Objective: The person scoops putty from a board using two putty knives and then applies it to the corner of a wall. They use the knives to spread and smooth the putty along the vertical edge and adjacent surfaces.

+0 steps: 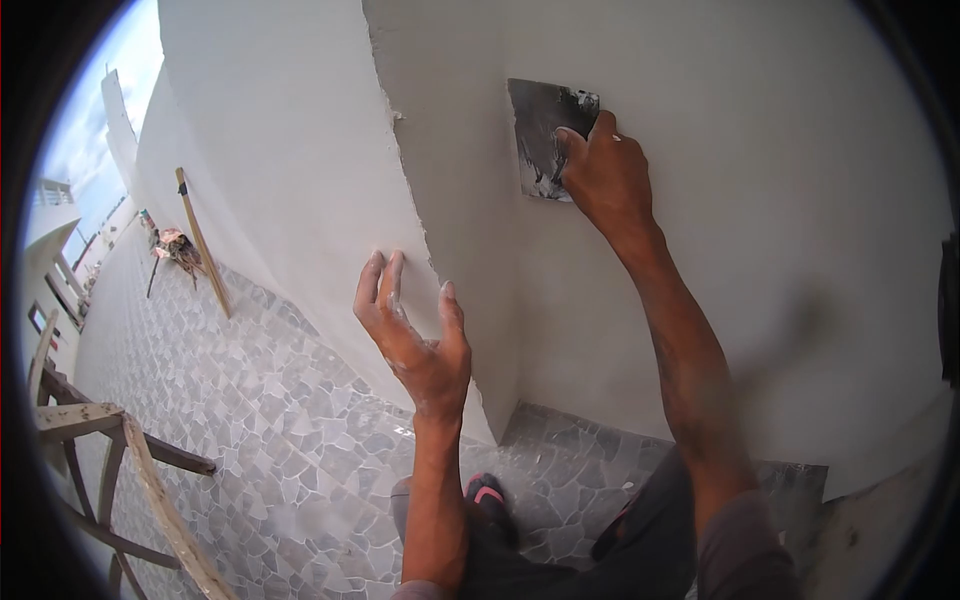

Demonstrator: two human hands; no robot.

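My right hand point(612, 175) grips a flat, dark scraper blade point(540, 130) smeared with white putty, its face lying against the recessed wall point(700, 120). The thumb presses on the blade's near face and the fingers wrap behind its right edge. Lower and to the left, my left hand point(420, 340) is open, fingers spread and fingertips dusted white, right at the white wall face point(280, 120) beside its corner. That corner edge point(405, 170) runs down between the two hands, rough and ragged, with small lumps of putty.
Grey stone-patterned paving point(290, 440) covers the ground. A wooden trestle point(130, 440) stands at the lower left. A long wooden strip point(203, 245) leans on the wall farther off, near a heap of debris point(175, 250). My foot in a sandal point(488, 500) is below.
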